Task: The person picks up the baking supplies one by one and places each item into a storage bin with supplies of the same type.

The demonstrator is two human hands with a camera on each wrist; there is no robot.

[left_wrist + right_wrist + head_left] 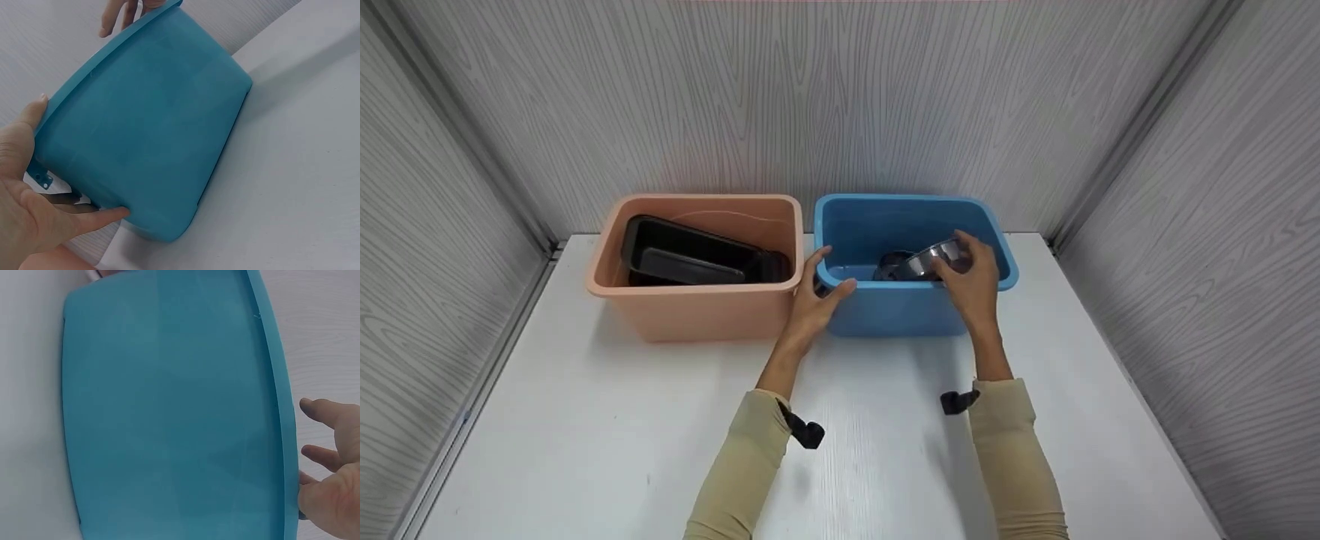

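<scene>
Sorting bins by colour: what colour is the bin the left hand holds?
Blue bin, clearest in the left wrist view.

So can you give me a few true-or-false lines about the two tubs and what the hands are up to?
1. The right hand grips a metal bowl inside the blue tub. True.
2. The left hand rests in the orange tub. False: it holds the blue tub's near left corner.
3. The orange tub holds black trays. True.
4. The tubs are stacked. False: they stand side by side on the table.
</scene>
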